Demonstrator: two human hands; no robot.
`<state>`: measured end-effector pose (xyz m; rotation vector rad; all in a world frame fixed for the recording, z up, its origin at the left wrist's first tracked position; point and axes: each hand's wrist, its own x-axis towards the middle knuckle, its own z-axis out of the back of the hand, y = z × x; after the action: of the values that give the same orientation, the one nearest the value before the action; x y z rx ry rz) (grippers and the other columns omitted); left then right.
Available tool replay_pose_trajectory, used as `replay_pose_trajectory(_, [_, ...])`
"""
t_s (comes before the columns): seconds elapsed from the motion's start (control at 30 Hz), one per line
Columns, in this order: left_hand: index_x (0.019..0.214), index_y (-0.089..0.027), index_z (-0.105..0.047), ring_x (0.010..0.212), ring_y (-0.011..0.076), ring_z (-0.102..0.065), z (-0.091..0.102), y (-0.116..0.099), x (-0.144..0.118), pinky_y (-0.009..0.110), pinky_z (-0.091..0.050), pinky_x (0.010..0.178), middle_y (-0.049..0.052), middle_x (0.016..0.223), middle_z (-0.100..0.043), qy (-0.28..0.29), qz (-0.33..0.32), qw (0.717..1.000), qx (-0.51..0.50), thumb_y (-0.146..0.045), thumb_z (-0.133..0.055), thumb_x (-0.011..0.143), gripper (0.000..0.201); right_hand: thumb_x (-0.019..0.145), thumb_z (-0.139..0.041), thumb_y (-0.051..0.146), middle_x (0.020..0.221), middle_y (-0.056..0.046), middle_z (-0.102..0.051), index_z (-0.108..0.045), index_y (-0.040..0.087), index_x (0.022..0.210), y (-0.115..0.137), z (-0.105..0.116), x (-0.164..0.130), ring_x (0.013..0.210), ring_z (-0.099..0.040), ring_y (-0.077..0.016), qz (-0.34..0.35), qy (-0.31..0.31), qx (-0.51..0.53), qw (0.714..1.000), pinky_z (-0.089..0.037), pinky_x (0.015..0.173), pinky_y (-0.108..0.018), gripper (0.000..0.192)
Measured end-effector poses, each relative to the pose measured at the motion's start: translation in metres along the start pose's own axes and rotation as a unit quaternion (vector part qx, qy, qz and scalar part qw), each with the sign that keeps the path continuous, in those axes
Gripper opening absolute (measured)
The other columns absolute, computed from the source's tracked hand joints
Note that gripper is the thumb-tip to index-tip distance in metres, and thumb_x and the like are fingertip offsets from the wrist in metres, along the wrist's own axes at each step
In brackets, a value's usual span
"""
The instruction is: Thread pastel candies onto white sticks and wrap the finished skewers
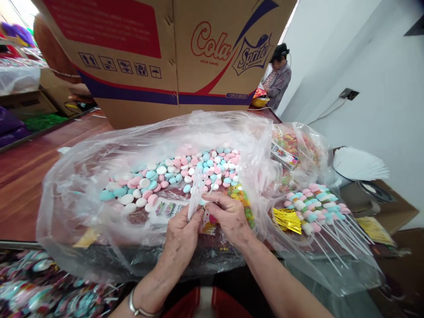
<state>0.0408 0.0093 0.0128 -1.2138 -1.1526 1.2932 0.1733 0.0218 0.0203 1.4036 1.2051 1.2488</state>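
My left hand is closed on a narrow, clear plastic bag that stands up from between the fingers. Thumb and forefinger of my right hand are pinched together at the bag's right side; a bit of pale blue shows by their tips, too small to name. Behind both hands lie pink, blue and white button-shaped candies on a large clear plastic sheet. Beside my right hand are yellow, orange and green gummy candies. Printed white cards lie left of my left hand.
A large cardboard box stands at the back. To the right lie marshmallow sticks, gold twist ties and bagged gummies. Many wrapped candies are at lower left. Another person is at the far right.
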Motion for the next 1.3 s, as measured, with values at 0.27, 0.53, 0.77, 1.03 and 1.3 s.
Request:
replay_pose_trajectory(0.27, [0.067, -0.019, -0.054, 0.038, 0.0061, -0.025, 0.008, -0.009, 0.004, 0.021, -0.017, 0.038, -0.009, 0.048, -0.043, -0.017, 0.076, 0.994, -0.072, -0.041, -0.065, 0.081, 0.028, 0.094, -0.051, 0.02, 0.113, -0.007, -0.072, -0.071, 0.025, 0.118, 0.042, 0.071, 0.033, 0.106, -0.063, -0.0226, 0.107, 0.03, -0.454, 0.884, -0.048, 0.097, -0.037, 0.032])
replay_pose_trajectory(0.53, [0.059, -0.02, -0.048, 0.045, 0.0089, -0.031, 0.019, -0.003, -0.004, 0.023, -0.021, 0.044, -0.007, 0.053, -0.045, 0.039, 0.038, 0.998, 0.039, -0.043, -0.059, 0.088, 0.038, 0.086, -0.053, 0.005, 0.091, -0.012, -0.07, -0.074, 0.018, 0.093, 0.037, 0.077, 0.047, 0.09, -0.061, -0.025, 0.055, 0.191, -0.732, 0.652, -0.043, 0.078, -0.032, 0.026])
replay_pose_trajectory(0.77, [0.064, -0.021, -0.058, 0.055, 0.0149, -0.042, 0.012, -0.018, -0.006, 0.025, -0.031, 0.054, -0.005, 0.055, -0.048, 0.076, -0.006, 0.988, 0.135, -0.039, -0.054, 0.086, 0.029, 0.089, -0.052, 0.019, 0.092, -0.002, -0.075, -0.073, 0.022, 0.094, 0.034, 0.076, 0.045, 0.084, -0.066, -0.0184, 0.042, 0.046, -0.474, 0.878, -0.047, 0.076, -0.028, 0.022])
replay_pose_trajectory(1.03, [0.091, -0.019, -0.074, 0.06, 0.0175, -0.05, 0.007, -0.016, -0.001, 0.026, -0.036, 0.058, -0.003, 0.063, -0.059, 0.074, -0.01, 0.984, 0.161, -0.039, -0.051, 0.089, 0.03, 0.077, -0.066, 0.029, 0.082, 0.002, -0.075, -0.077, 0.024, 0.09, 0.024, 0.061, 0.029, 0.075, -0.067, -0.0172, -0.007, -0.029, -0.177, 0.984, -0.051, 0.07, -0.028, 0.018])
replay_pose_trajectory(1.3, [0.091, -0.019, -0.077, 0.065, 0.019, -0.054, 0.01, -0.015, -0.003, 0.026, -0.04, 0.062, -0.001, 0.067, -0.065, 0.088, -0.008, 0.98, 0.178, -0.039, -0.052, 0.089, 0.032, 0.08, -0.065, 0.026, 0.096, -0.001, -0.076, -0.077, 0.025, 0.092, 0.019, 0.058, 0.021, 0.092, -0.068, -0.0195, 0.036, -0.048, -0.166, 0.984, -0.053, 0.087, -0.032, 0.017])
